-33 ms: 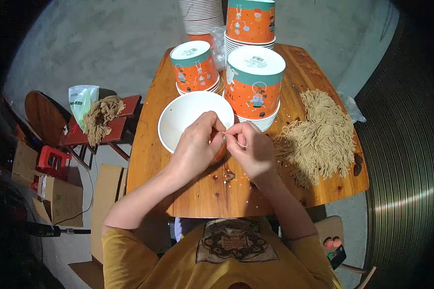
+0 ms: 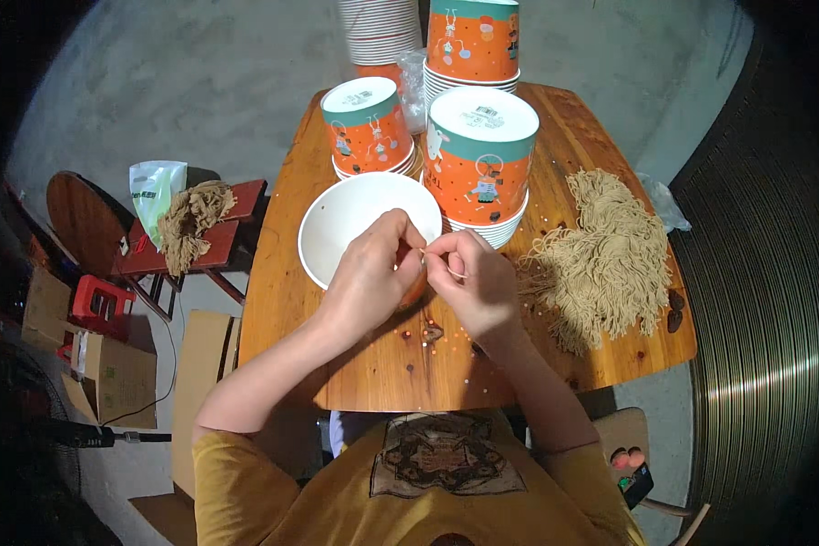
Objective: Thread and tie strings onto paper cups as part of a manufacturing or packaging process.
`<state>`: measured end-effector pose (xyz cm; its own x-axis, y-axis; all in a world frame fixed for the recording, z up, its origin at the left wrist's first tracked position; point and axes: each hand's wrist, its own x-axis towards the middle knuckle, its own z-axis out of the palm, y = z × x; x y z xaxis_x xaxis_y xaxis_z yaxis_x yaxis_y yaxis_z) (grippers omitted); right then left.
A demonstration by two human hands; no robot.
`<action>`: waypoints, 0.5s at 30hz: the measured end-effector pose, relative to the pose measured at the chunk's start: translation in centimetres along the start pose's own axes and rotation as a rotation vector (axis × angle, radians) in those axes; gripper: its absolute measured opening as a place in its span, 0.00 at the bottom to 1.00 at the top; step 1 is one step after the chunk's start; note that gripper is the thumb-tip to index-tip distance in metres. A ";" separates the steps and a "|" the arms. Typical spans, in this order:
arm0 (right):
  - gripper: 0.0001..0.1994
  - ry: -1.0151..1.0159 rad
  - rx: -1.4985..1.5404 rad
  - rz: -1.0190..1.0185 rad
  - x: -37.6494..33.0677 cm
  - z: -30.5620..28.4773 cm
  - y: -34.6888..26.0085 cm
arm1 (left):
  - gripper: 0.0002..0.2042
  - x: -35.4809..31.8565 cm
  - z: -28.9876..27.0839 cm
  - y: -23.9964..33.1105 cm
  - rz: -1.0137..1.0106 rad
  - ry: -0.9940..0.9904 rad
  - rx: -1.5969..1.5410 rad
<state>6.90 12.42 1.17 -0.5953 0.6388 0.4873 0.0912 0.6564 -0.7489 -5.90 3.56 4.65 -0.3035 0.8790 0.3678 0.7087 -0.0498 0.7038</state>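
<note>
still both hands (image 2: 423, 273) pinching thin string (image 2: 453, 270), white bowl (image 2: 341, 223) unmoved

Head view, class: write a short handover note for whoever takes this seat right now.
Left hand and right hand meet over the wooden table, pinching a thin tan string between their fingertips.
The white bowl lies upside down beside the left hand.
The pile of tan strings lies to the right.
Stacks of orange bowls stand behind.
Done and left: the view does not show.
</note>
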 end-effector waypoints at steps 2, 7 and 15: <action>0.07 0.005 0.015 0.013 0.0 0.0 -0.1 | 0.06 0.1 0.0 0.0 -0.065 -0.026 -0.090; 0.07 0.002 0.035 0.068 0.1 0.0 -0.4 | 0.10 0.3 -0.2 -1.0 -0.105 -0.066 -0.291; 0.06 -0.020 0.162 0.138 0.0 0.2 0.5 | 0.15 1.3 -1.4 -0.6 -0.324 -0.224 -0.562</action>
<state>6.82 12.70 0.70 -0.6017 0.7092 0.3674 0.0446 0.4891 -0.8711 -7.61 4.07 5.50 -0.2626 0.9649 -0.0061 0.1484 0.0467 0.9878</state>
